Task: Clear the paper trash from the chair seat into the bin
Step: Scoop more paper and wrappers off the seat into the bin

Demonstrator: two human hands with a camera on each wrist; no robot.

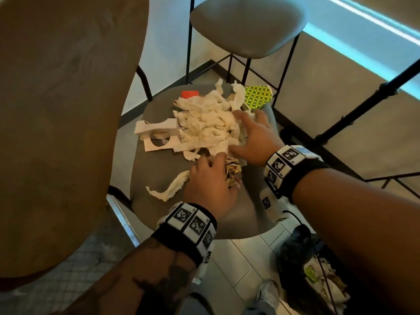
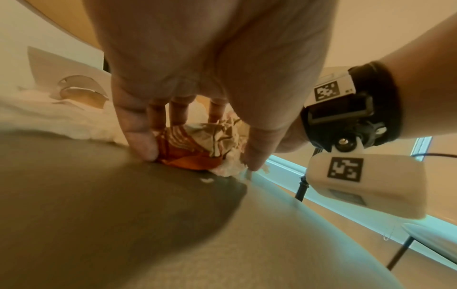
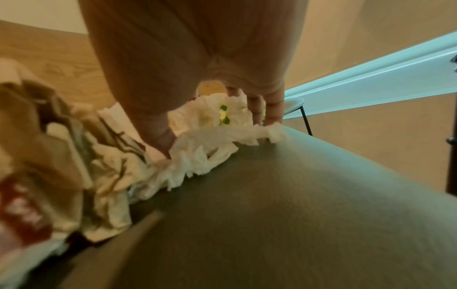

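Paper trash (image 1: 204,126) is piled on the grey chair seat (image 1: 159,176). A crumpled wrapper (image 2: 197,144) is gripped by the curled fingers of the left hand (image 1: 209,185), while the white tissue is pressed by the spread right hand (image 1: 254,137). More paper is kept in the bin (image 1: 293,251) on the floor by the chair.

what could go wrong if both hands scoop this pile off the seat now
The loose tissue strip lies apart from the pile, outside the left hand, and may get left behind. The right hand sits at the chair seat edge, so shreds could fall on the floor, missing the bin.
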